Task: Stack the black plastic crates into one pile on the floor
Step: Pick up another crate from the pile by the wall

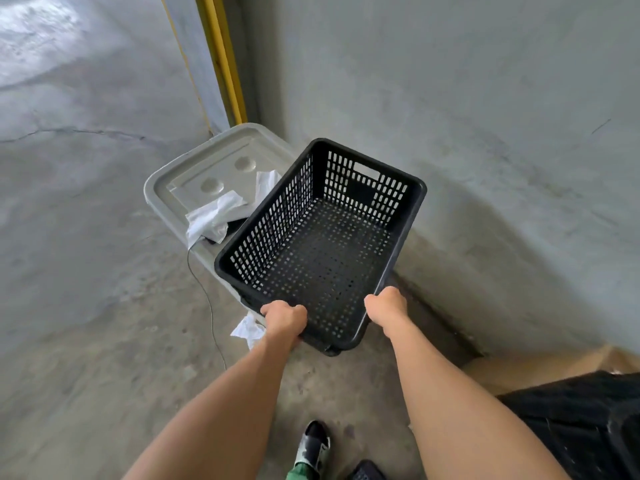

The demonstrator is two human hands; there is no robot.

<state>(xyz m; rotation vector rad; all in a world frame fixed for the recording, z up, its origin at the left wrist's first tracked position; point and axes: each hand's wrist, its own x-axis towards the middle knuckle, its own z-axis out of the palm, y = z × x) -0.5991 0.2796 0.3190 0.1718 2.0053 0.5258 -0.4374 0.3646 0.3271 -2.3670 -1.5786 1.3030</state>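
Grips: left hand point(284, 320) and right hand point(385, 304) clamped on the crate point(320, 244) near rim.
Risk: far end unsupported (could tip) and clip the grey bin point(162, 188).

Soft, even daylight; glare washes the floor point(31, 32) upper left. My crate point(322, 244) shadows the wall point(485, 98). Edges bow; corners look slightly soft.

Empty perforated black crate point(322, 244) held aloft (slightly tilted).
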